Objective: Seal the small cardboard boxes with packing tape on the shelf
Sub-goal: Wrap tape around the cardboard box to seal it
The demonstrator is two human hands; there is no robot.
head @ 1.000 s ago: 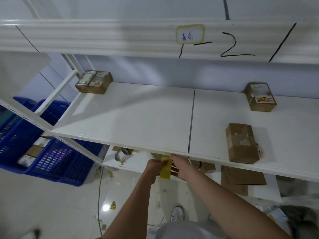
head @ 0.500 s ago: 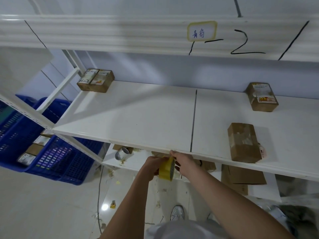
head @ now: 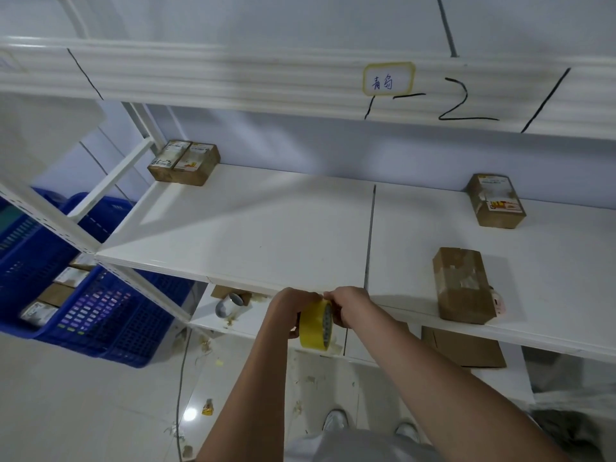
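Note:
A yellow roll of packing tape (head: 315,326) hangs just below the front edge of the white shelf (head: 266,228). My left hand (head: 286,308) grips the roll from the left. My right hand (head: 350,306) pinches at its right rim with curled fingers. A small cardboard box (head: 461,285) with pale tape patches lies near the shelf's front right. Another labelled box (head: 495,205) sits behind it. Two labelled boxes (head: 185,161) stand side by side at the back left corner.
A blue plastic crate (head: 100,315) with several packages stands on the floor at the left. On the lower shelf lie a clear tape roll (head: 228,305) and flat cardboard (head: 463,348). Scraps litter the floor. An upper shelf edge (head: 233,81) carries a label.
Both hands have lifted the tape roll up from under the shelf edge and turned it, so its full yellow band now shows. The camera has shifted slightly.

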